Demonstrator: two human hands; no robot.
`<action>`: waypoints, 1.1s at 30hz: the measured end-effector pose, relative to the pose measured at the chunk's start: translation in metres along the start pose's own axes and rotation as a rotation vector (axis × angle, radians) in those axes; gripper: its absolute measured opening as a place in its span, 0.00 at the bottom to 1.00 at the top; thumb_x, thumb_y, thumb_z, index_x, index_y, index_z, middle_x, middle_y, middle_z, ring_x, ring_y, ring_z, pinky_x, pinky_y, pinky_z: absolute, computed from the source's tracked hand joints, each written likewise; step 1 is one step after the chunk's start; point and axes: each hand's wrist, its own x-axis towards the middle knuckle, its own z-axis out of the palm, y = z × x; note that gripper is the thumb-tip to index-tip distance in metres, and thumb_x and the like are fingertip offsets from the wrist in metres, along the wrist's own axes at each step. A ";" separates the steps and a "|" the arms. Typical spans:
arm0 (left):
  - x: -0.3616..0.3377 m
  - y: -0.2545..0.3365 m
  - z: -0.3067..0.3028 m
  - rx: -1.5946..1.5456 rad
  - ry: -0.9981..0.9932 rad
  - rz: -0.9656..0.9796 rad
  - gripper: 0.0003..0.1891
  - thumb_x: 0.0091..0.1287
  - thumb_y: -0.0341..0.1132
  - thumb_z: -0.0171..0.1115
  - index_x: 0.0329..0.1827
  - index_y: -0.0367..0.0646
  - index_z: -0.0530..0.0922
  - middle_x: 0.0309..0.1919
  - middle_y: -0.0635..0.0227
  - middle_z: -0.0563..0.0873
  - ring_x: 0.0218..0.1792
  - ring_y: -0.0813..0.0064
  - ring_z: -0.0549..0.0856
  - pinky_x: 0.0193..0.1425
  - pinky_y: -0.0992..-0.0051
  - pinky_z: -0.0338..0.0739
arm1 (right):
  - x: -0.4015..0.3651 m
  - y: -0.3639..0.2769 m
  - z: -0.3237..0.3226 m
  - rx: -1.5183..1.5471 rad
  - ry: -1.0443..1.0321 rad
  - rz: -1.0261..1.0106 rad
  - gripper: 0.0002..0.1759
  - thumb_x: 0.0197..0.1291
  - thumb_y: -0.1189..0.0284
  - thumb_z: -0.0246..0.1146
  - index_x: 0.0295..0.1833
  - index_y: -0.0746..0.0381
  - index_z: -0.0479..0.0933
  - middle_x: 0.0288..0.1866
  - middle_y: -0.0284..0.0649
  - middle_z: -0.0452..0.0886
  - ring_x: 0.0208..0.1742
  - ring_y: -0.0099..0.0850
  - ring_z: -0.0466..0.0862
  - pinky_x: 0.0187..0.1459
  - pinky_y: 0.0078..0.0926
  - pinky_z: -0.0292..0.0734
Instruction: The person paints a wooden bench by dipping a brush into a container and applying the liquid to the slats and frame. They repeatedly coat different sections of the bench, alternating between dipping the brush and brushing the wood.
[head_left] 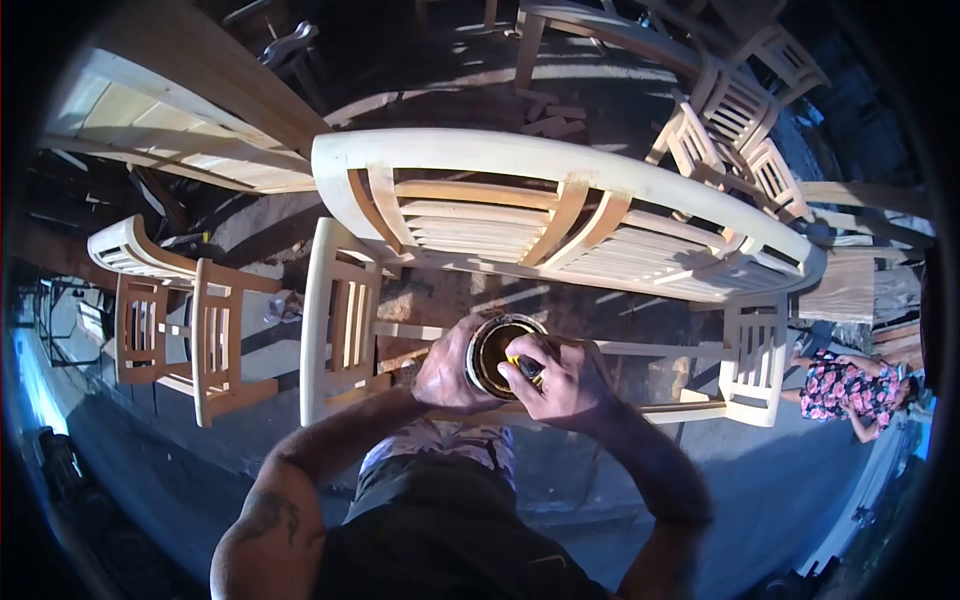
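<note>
Open can [490, 347] at near centre, left hand [447, 372] clamped round it. Right hand [568, 385] grips yellow-black tool [527, 370] at its mouth; working end possibly inside. Far side: bench [560, 158] assembled, wood pale, no dark coat visible.

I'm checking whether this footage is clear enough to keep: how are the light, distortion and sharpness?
Head view: strong fisheye curving, black corners; sunlight whitens the long bench, hard striped shadows cross the ground; bluish glare at the left edge; the tin is dark inside; the right hand partly hides the yellow-and-black object.
</note>
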 end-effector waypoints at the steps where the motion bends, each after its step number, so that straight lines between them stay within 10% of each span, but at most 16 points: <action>1: -0.003 0.002 -0.003 0.000 0.001 -0.017 0.51 0.52 0.41 0.89 0.74 0.29 0.66 0.62 0.41 0.83 0.57 0.40 0.89 0.60 0.53 0.87 | 0.003 -0.006 -0.002 0.023 0.019 0.006 0.12 0.63 0.72 0.75 0.47 0.59 0.80 0.36 0.44 0.89 0.35 0.46 0.91 0.37 0.40 0.86; 9: -0.021 -0.012 -0.024 -0.034 0.042 0.011 0.51 0.49 0.35 0.86 0.75 0.27 0.66 0.65 0.38 0.81 0.62 0.39 0.86 0.67 0.54 0.83 | -0.014 -0.015 -0.051 0.238 0.190 0.232 0.07 0.70 0.76 0.71 0.48 0.67 0.83 0.29 0.33 0.83 0.26 0.16 0.77 0.31 0.19 0.74; 21: -0.020 -0.001 -0.049 -0.079 0.037 -0.021 0.49 0.51 0.30 0.81 0.76 0.26 0.64 0.66 0.39 0.81 0.64 0.43 0.87 0.69 0.55 0.84 | -0.023 -0.036 -0.079 0.412 0.277 0.397 0.09 0.75 0.72 0.68 0.51 0.67 0.82 0.31 0.34 0.84 0.29 0.17 0.82 0.33 0.18 0.76; 25: -0.024 -0.004 -0.038 -0.115 0.064 -0.022 0.50 0.50 0.33 0.83 0.76 0.27 0.64 0.65 0.38 0.81 0.64 0.41 0.86 0.68 0.53 0.84 | -0.011 -0.042 -0.086 0.204 0.108 -0.037 0.10 0.66 0.79 0.71 0.51 0.67 0.83 0.37 0.41 0.88 0.33 0.27 0.87 0.35 0.24 0.80; 33: -0.026 -0.008 -0.044 -0.158 0.067 -0.024 0.52 0.50 0.35 0.84 0.76 0.29 0.63 0.65 0.38 0.81 0.64 0.40 0.86 0.68 0.52 0.83 | -0.003 -0.041 -0.091 0.138 -0.253 -0.059 0.16 0.45 0.81 0.71 0.43 0.59 0.86 0.38 0.43 0.80 0.34 0.36 0.83 0.37 0.32 0.78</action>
